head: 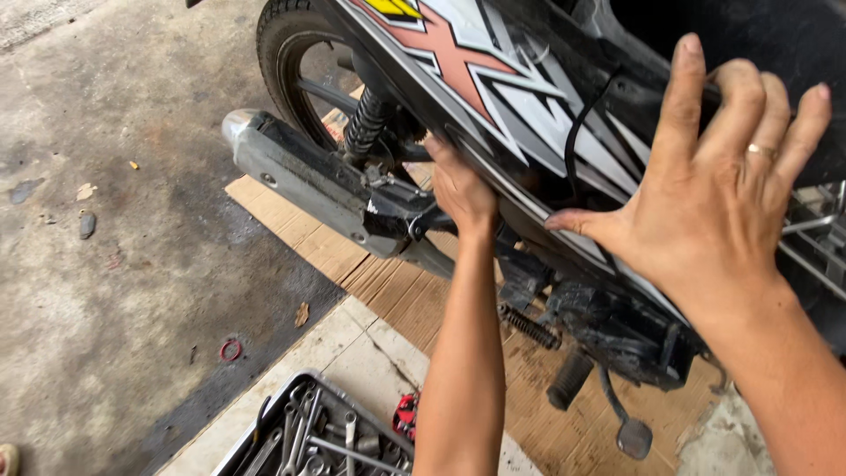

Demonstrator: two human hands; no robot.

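A black motorcycle side panel [520, 97] with white, red and yellow graphics fills the upper middle. My left hand [460, 189] reaches under its lower edge near the rear shock spring [366, 123], fingers curled on the panel's underside. My right hand [714, 189] presses flat against the panel's right part, fingers spread, a ring on one finger, thumb at the lower edge. Neither hand holds a tool.
The exhaust muffler [300, 172] and rear wheel [291, 62] lie left of my left hand. Cardboard [388, 282] lies under the bike. A footpeg [568, 381] and brake pedal [633, 434] stick out below. A tray of wrenches [308, 436] sits at the bottom. Stained concrete floor [106, 264] spreads left.
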